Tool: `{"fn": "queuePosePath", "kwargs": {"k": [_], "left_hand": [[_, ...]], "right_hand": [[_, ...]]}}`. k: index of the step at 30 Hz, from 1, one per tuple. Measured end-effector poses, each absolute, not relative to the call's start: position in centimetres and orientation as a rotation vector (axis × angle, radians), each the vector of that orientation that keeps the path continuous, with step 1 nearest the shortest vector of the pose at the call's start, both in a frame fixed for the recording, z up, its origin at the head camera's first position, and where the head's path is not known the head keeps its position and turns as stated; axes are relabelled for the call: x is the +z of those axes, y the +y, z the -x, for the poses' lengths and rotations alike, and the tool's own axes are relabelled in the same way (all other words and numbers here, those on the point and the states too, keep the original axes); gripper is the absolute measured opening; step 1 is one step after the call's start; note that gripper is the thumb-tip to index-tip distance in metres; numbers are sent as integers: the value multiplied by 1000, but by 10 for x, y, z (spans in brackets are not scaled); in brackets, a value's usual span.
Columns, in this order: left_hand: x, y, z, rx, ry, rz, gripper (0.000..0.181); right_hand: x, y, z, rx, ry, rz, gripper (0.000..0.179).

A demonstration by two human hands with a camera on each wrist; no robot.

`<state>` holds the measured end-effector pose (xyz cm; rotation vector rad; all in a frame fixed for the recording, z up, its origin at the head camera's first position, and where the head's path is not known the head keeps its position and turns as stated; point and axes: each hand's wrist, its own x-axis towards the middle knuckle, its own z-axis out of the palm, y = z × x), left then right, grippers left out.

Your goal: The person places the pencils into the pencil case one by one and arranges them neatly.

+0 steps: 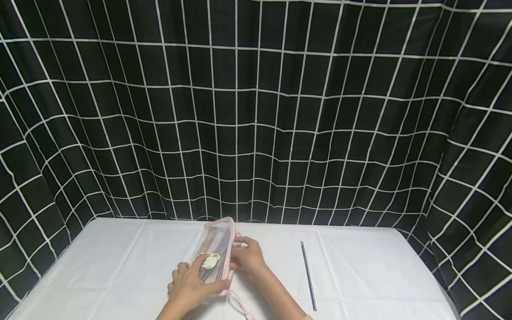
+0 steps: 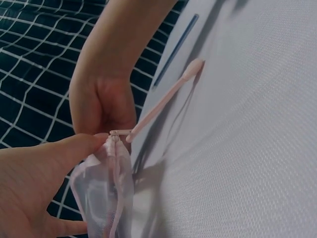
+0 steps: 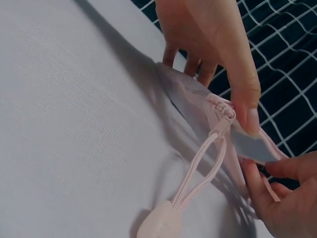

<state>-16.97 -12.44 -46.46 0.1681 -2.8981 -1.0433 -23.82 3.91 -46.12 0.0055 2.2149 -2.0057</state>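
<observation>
A clear pencil case (image 1: 218,235) with pink trim stands tilted over the white table, several slim coloured sticks showing through its side. My left hand (image 1: 188,284) grips its near end, thumb at the zip end and fingers spread along the clear side. At the case's right edge, my right hand (image 1: 249,258) pinches the trim beside the opening, its fingertips partly hidden by the case. The pink zip pull (image 3: 223,124) sits near my left thumb in the right wrist view, and its looped cord ends in a pale pink toggle (image 3: 161,223).
A slim dark pencil-like stick (image 1: 308,275) lies on the white cloth (image 1: 360,266) right of my right forearm. Behind the table and along both sides hangs a black curtain (image 1: 272,111) with a white grid.
</observation>
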Motion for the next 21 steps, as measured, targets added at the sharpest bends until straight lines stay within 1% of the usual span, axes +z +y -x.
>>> {"fn": "queuePosePath", "kwargs": {"k": [13,21], "left_hand": [[-467,-125,171,-1042,-2897,-177,105],[-468,-125,173,-1049,-2887,-169,106]], "right_hand": [[-466,55,238,-2074,2110,25,52],[-461,69,232,-2069,2154,42,49]]}}
